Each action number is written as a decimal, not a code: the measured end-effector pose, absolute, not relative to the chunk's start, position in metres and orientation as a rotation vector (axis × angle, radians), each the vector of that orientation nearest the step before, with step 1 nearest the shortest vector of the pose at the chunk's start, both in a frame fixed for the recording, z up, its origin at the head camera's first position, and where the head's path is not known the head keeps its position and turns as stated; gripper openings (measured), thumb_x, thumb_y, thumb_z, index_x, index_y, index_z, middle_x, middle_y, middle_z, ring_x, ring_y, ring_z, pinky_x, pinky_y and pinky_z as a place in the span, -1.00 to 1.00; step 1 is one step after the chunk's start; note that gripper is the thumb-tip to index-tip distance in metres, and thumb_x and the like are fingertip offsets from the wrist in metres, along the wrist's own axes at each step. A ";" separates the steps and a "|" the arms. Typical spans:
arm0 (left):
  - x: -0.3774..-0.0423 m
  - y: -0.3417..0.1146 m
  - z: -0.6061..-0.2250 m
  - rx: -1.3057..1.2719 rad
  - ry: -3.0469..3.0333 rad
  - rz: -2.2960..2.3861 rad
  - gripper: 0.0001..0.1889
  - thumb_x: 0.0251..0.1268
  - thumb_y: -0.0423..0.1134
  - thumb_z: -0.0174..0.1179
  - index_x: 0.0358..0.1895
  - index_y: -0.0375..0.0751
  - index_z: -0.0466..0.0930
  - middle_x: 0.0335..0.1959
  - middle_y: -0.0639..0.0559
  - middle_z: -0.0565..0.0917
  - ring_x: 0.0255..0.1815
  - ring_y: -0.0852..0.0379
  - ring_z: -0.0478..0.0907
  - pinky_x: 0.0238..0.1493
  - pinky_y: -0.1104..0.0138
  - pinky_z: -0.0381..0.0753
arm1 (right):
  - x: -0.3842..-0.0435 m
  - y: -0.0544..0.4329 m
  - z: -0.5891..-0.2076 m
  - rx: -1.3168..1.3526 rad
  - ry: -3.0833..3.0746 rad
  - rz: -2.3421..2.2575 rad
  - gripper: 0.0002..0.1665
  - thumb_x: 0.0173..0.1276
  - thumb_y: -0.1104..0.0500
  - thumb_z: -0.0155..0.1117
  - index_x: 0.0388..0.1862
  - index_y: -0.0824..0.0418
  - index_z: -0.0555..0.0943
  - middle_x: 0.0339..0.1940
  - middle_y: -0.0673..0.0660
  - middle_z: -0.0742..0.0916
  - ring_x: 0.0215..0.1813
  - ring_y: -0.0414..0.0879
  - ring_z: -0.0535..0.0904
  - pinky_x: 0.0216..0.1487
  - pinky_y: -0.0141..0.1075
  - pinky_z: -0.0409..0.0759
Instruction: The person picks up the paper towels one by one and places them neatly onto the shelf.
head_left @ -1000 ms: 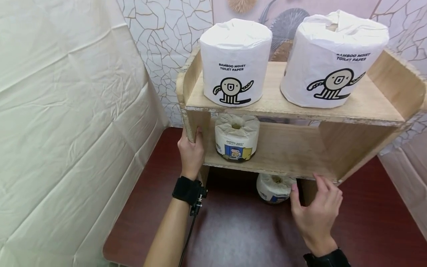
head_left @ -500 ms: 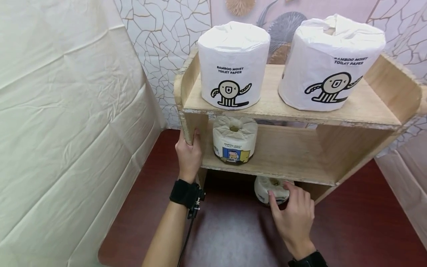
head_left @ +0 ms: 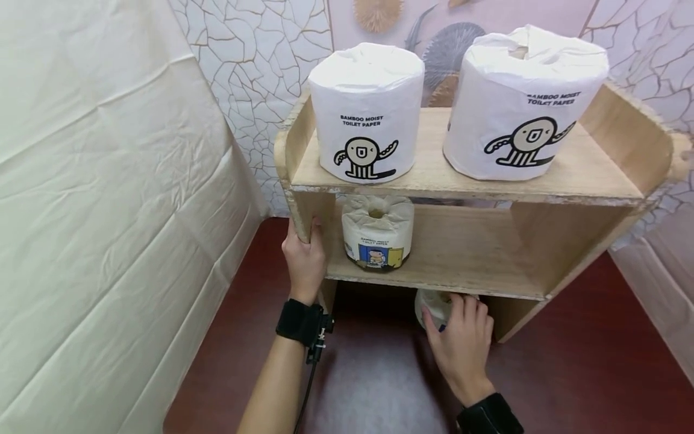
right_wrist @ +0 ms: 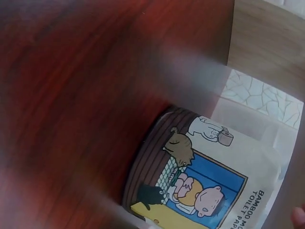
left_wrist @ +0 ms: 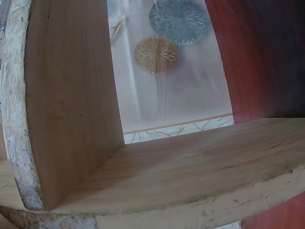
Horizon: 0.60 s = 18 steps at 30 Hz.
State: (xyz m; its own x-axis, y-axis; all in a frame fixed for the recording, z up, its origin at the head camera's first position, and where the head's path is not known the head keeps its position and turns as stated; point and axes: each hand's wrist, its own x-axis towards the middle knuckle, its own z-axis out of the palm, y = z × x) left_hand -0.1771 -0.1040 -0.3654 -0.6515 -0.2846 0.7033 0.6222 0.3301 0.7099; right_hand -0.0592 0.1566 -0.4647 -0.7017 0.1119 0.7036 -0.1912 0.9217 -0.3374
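Note:
A wooden shelf unit (head_left: 466, 277) stands on a dark red tabletop. My left hand (head_left: 306, 259) grips its left side panel, thumb on the inner face, fingers hidden outside. Under the lower board, a toilet paper roll (head_left: 425, 301) stands partly behind my right hand (head_left: 461, 337). In the right wrist view the roll (right_wrist: 224, 167) shows its cartoon print, with one fingertip (right_wrist: 299, 217) at the right edge. My right thumb and fingers are spread in front of this roll; whether they touch it is unclear. The left wrist view shows the shelf's boards (left_wrist: 190, 167) without the hand.
Two large white toilet paper rolls (head_left: 368, 114) (head_left: 520, 108) sit on the top board. A smaller roll (head_left: 376, 235) stands left on the middle board. Cream cloth (head_left: 108, 199) hangs at the left. The red tabletop (head_left: 374, 374) extends in front of the shelf.
My right hand has moved left from the lower board's right front edge to the bottom roll, now covering more of it. The left hand keeps its hold on the side panel.

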 end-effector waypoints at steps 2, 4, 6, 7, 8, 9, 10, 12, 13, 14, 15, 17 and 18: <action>-0.177 -0.105 -0.364 -0.300 -1.795 -1.440 -0.60 0.63 -0.30 0.18 0.37 -0.44 0.49 0.14 -0.35 0.70 0.13 -0.14 0.71 -0.02 -0.04 0.70 | -0.064 0.155 -0.465 0.041 -2.327 0.474 -0.29 0.22 -0.05 0.58 0.02 0.51 0.54 -0.15 0.46 0.59 -0.15 0.44 0.45 -0.18 0.22 0.41; -0.177 -0.105 -0.363 -0.300 -1.796 -1.445 -0.60 0.63 -0.30 0.18 0.38 -0.43 0.49 0.14 -0.35 0.70 0.12 -0.16 0.72 -0.03 -0.05 0.70 | -0.069 0.154 -0.465 0.027 -2.354 0.453 -0.26 0.20 -0.04 0.62 -0.01 0.53 0.53 -0.16 0.48 0.60 -0.17 0.46 0.46 -0.21 0.23 0.43; -0.177 -0.105 -0.363 -0.298 -1.803 -1.446 -0.60 0.64 -0.29 0.17 0.39 -0.41 0.49 0.13 -0.35 0.71 0.08 -0.17 0.72 -0.07 -0.03 0.69 | -0.072 0.153 -0.467 0.013 -2.379 0.446 -0.21 0.20 -0.08 0.63 0.02 0.55 0.54 -0.13 0.52 0.62 -0.12 0.51 0.49 -0.20 0.26 0.44; -0.176 -0.105 -0.364 -0.294 -1.809 -1.447 -0.60 0.64 -0.29 0.17 0.39 -0.40 0.49 0.11 -0.35 0.71 0.02 -0.17 0.73 -0.11 -0.01 0.68 | -0.073 0.152 -0.468 0.004 -2.393 0.440 -0.18 0.20 -0.10 0.63 0.05 0.56 0.54 -0.11 0.54 0.62 -0.09 0.53 0.50 -0.19 0.28 0.45; -0.176 -0.105 -0.364 -0.289 -1.816 -1.447 -0.61 0.64 -0.30 0.17 0.38 -0.39 0.49 0.09 -0.35 0.72 -0.04 -0.17 0.73 -0.14 0.01 0.66 | -0.074 0.152 -0.470 -0.005 -2.408 0.436 -0.14 0.19 -0.12 0.63 0.10 0.57 0.53 -0.07 0.56 0.63 -0.05 0.56 0.51 -0.17 0.29 0.45; -0.175 -0.105 -0.365 -0.289 -1.821 -1.449 -0.61 0.64 -0.29 0.16 0.38 -0.39 0.49 0.07 -0.36 0.72 -0.08 -0.17 0.72 -0.17 0.02 0.65 | -0.074 0.151 -0.471 -0.016 -2.423 0.427 -0.10 0.18 -0.14 0.63 0.14 0.57 0.53 -0.05 0.57 0.64 -0.01 0.58 0.52 -0.16 0.31 0.46; -0.174 -0.104 -0.366 -0.285 -1.826 -1.453 -0.61 0.64 -0.29 0.16 0.38 -0.38 0.50 0.06 -0.35 0.72 -0.10 -0.17 0.72 -0.18 0.03 0.64 | -0.075 0.151 -0.472 -0.026 -2.437 0.419 -0.07 0.18 -0.15 0.63 0.18 0.56 0.53 -0.02 0.58 0.64 0.02 0.59 0.52 -0.15 0.33 0.47; -0.172 -0.104 -0.367 -0.284 -1.831 -1.460 -0.62 0.64 -0.30 0.16 0.38 -0.38 0.50 0.06 -0.35 0.72 -0.08 -0.15 0.73 -0.17 0.02 0.66 | -0.075 0.150 -0.474 -0.043 -2.457 0.394 -0.02 0.15 -0.18 0.65 0.23 0.54 0.53 0.00 0.58 0.66 0.04 0.60 0.54 -0.16 0.34 0.48; -0.172 -0.104 -0.367 -0.287 -1.830 -1.463 -0.62 0.64 -0.30 0.16 0.37 -0.39 0.49 0.06 -0.35 0.72 -0.09 -0.16 0.73 -0.18 0.01 0.66 | -0.075 0.150 -0.475 -0.049 -2.463 0.377 0.00 0.14 -0.19 0.65 0.23 0.54 0.53 0.00 0.58 0.66 0.04 0.60 0.55 -0.17 0.35 0.48; -0.172 -0.104 -0.367 -0.291 -1.826 -1.463 -0.62 0.64 -0.30 0.16 0.37 -0.39 0.49 0.07 -0.35 0.72 -0.04 -0.16 0.74 -0.16 0.00 0.68 | -0.076 0.150 -0.476 -0.053 -2.466 0.364 0.01 0.12 -0.20 0.66 0.23 0.55 0.54 0.00 0.58 0.67 0.04 0.60 0.55 -0.18 0.35 0.48; -0.172 -0.104 -0.367 -0.297 -1.822 -1.462 -0.61 0.64 -0.30 0.16 0.38 -0.39 0.49 0.09 -0.34 0.72 0.01 -0.17 0.74 -0.12 -0.02 0.69 | -0.077 0.149 -0.476 -0.058 -2.470 0.347 0.02 0.12 -0.21 0.66 0.23 0.56 0.54 0.00 0.58 0.67 0.04 0.60 0.56 -0.19 0.34 0.48; -0.173 -0.105 -0.366 -0.308 -1.812 -1.449 -0.62 0.64 -0.30 0.16 0.38 -0.37 0.49 0.10 -0.33 0.72 0.04 -0.17 0.74 -0.11 -0.02 0.69 | -0.081 0.147 -0.475 -0.067 -2.472 0.319 0.02 0.13 -0.23 0.64 0.20 0.57 0.56 0.00 0.58 0.68 0.04 0.59 0.56 -0.20 0.33 0.47; -0.174 -0.105 -0.366 -0.308 -1.806 -1.437 -0.62 0.64 -0.29 0.16 0.38 -0.36 0.50 0.08 -0.32 0.72 0.02 -0.16 0.74 -0.11 -0.01 0.69 | -0.083 0.146 -0.473 -0.072 -2.474 0.303 0.02 0.14 -0.25 0.63 0.19 0.58 0.57 -0.01 0.58 0.68 0.03 0.58 0.56 -0.21 0.33 0.47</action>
